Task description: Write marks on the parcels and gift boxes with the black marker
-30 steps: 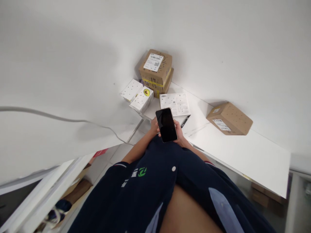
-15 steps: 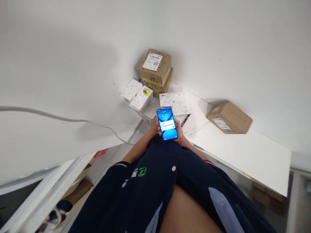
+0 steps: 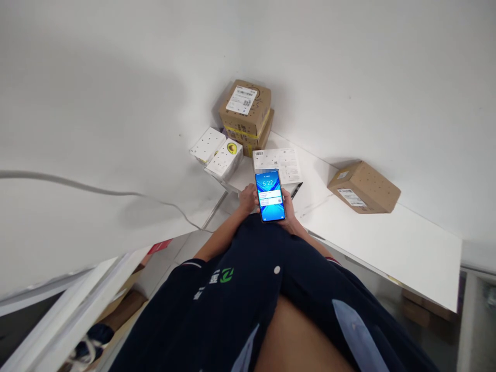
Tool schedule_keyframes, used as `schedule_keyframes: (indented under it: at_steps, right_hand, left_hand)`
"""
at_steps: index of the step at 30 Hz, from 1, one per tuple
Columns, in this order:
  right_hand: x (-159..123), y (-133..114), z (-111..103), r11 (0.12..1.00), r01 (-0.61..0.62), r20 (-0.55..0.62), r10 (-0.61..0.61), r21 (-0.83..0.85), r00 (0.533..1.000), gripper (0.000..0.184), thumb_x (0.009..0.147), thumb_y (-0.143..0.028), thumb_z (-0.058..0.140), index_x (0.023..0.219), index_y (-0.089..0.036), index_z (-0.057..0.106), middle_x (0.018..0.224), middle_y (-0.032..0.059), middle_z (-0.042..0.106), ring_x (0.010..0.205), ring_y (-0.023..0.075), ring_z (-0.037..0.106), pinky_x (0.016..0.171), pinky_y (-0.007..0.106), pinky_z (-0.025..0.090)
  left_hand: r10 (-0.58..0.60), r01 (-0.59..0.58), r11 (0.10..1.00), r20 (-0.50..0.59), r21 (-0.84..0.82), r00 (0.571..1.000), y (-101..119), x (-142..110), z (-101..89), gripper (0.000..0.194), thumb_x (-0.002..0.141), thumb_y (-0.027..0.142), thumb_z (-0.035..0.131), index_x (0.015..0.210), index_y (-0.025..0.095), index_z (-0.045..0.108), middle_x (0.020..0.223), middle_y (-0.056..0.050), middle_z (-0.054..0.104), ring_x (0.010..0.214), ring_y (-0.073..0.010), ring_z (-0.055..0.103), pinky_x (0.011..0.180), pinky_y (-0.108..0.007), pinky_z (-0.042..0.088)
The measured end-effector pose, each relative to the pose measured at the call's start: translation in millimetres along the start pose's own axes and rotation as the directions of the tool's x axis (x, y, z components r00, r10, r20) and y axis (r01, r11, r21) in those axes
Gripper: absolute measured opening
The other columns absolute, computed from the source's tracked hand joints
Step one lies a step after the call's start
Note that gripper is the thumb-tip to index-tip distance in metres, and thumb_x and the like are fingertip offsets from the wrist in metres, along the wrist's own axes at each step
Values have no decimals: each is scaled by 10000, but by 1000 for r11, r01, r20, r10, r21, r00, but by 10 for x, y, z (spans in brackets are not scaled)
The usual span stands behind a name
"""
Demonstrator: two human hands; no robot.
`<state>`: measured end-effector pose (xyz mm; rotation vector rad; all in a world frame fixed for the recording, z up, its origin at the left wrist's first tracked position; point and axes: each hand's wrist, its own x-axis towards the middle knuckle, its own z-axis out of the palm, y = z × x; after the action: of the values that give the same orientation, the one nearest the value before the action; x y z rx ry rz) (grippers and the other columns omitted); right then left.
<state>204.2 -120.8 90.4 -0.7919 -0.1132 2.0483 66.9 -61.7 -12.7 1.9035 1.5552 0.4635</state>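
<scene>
A smartphone (image 3: 270,199) with a lit blue lock screen reading 5:22 is upright in my right hand (image 3: 289,209). The palm is along its right edge and fingertips show at its left edge. My left hand (image 3: 247,198) is curled closed just left of the phone; what is inside its fingers, if anything, is hidden. Behind the phone, a white printed box (image 3: 289,163) lies on the white table (image 3: 406,248). A black pen (image 3: 297,189) lies beside the right hand, partly covered.
Two brown cartons, the top one (image 3: 251,116) labelled, are stacked in the corner. Left of them sit white boxes (image 3: 227,157), one with an avocado picture. Another brown carton (image 3: 372,188) stands to the right against the wall. A grey cable (image 3: 116,193) runs across at left.
The phone has shifted slightly right and tilted the other way with my right hand. My left hand has stayed nearly in place, so the phone sits a little farther from it.
</scene>
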Motion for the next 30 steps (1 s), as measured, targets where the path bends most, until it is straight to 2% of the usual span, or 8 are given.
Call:
schedule_keyframes:
  at_steps: [4, 6, 8, 10, 12, 14, 22, 30]
  right_hand:
    - [-43, -156, -171, 988, 145, -94, -150, -58, 984, 514, 896, -602, 529, 1206, -203, 620, 975, 96, 779, 888, 281, 752, 676, 401, 648]
    - [-65, -274, -333, 951, 284, -192, -304, -121, 933, 476, 893, -590, 546, 1178, -214, 615, 942, 72, 768, 846, 251, 747, 648, 362, 640]
    - [-86, -396, -549, 873, 417, -331, -483, -252, 811, 447, 884, -584, 562, 1148, -226, 603, 906, 36, 744, 787, 199, 726, 627, 304, 616]
    - [-109, -502, -799, 761, 451, -463, -645, -466, 608, 439, 856, -559, 590, 1155, -238, 591, 876, -5, 704, 734, 148, 684, 610, 246, 572]
    - [-136, -579, -1051, 643, 337, -509, -759, -688, 407, 480, 828, -507, 613, 1223, -235, 591, 903, -17, 679, 745, 126, 651, 631, 221, 536]
    - [-161, -620, -1270, 582, 139, -523, -794, -801, 309, 533, 831, -475, 597, 1296, -215, 590, 954, 3, 681, 791, 136, 638, 697, 241, 531]
    - [-204, -458, -1642, 388, -633, -631, -747, -670, 210, 677, 882, -490, 606, 1503, -238, 513, 1367, 191, 572, 1235, 348, 573, 1022, 467, 452]
    - [-255, -262, -1728, 232, -807, -654, -720, -543, 233, 743, 921, -512, 597, 1566, -213, 380, 1494, 234, 431, 1352, 434, 451, 1066, 588, 380]
  left_hand:
    - [-1, 0, 997, 7, 74, 1000, 82, -29, -45, 328, 1046, 273, 476, 1295, 199, 676, 1133, -123, 704, 1077, -266, 639, 891, -353, 489]
    - [4, -5, 995, 8, 100, 1000, 117, -37, -64, 378, 1065, 298, 450, 1382, 203, 631, 1174, -121, 699, 1111, -263, 629, 916, -342, 478]
    - [7, -10, 992, 18, 125, 1000, 137, -38, -74, 398, 1073, 306, 434, 1411, 201, 617, 1201, -123, 695, 1124, -260, 628, 922, -330, 474]
    - [7, -12, 989, 36, 149, 999, 142, -35, -77, 407, 1074, 308, 427, 1421, 214, 617, 1214, -124, 694, 1124, -257, 635, 920, -324, 478]
    - [6, -13, 987, 47, 159, 999, 138, -31, -74, 411, 1072, 310, 421, 1423, 237, 621, 1215, -121, 696, 1118, -253, 642, 917, -323, 485]
    - [13, -21, 988, 50, 154, 999, 131, -29, -69, 411, 1069, 309, 422, 1420, 249, 627, 1211, -118, 700, 1117, -250, 645, 922, -321, 490]
    - [42, -49, 991, 54, 128, 998, 124, -28, -94, 392, 1061, 269, 448, 1403, 213, 631, 1217, -125, 712, 1149, -248, 646, 981, -330, 485]
    - [74, -83, 994, 109, 77, 991, 234, 28, -27, 366, 1026, 282, 550, 1370, 251, 672, 1176, -76, 774, 1128, -229, 696, 998, -324, 505]
